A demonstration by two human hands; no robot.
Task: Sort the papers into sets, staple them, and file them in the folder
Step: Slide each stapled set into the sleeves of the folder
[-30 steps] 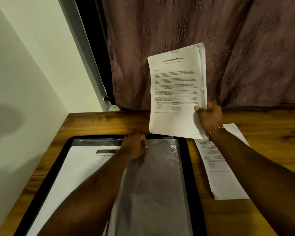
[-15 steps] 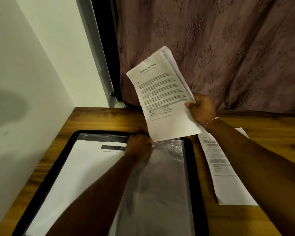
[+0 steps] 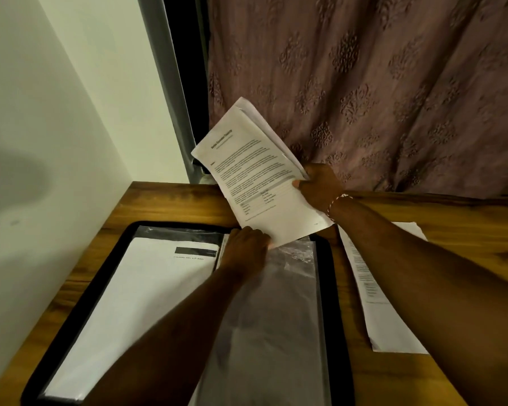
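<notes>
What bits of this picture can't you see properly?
Head view:
Papers: print blurred; staple too small to tell.
Left hand: fingertips hidden under its knuckles and the papers.
Loose sheet: partly under the right arm.
Folder: near end cut off by bottom edge.

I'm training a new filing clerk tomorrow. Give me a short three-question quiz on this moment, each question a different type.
1. True or false: the right hand grips the paper set by one edge, lifted off the table.
2. Where is the left hand? A) on a stapler B) at the top edge of the plastic sleeve in the open folder C) on the curtain
3. Fill in: one loose sheet lies on the table to the ____ of the folder.

Key: 1 true; 2 B; 3 right.
</notes>
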